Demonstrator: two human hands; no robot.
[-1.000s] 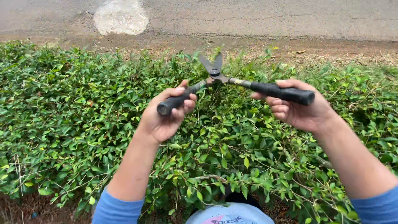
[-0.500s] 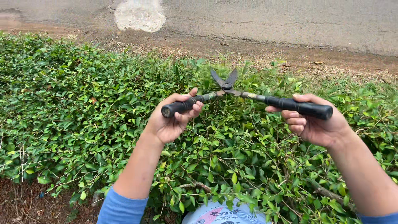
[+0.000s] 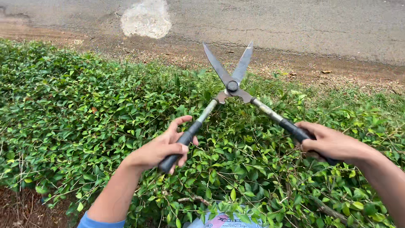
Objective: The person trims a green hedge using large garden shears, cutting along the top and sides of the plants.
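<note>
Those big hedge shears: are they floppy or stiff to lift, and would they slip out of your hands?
The hedge shears probably feel stiff: metal blades and shafts meet at one pivot, so only that joint should swing. They are likely front-heavy, since the long blades reach well beyond the left hand and right hand. The black handles look rubbery, so slipping seems unlikely.

Tool: long metal hedge shears with black grip handles (image 3: 233, 86)
Blades: open in a V, tips pointing far
Handles: spread to left and right
Place: above the hedge's far edge
</note>
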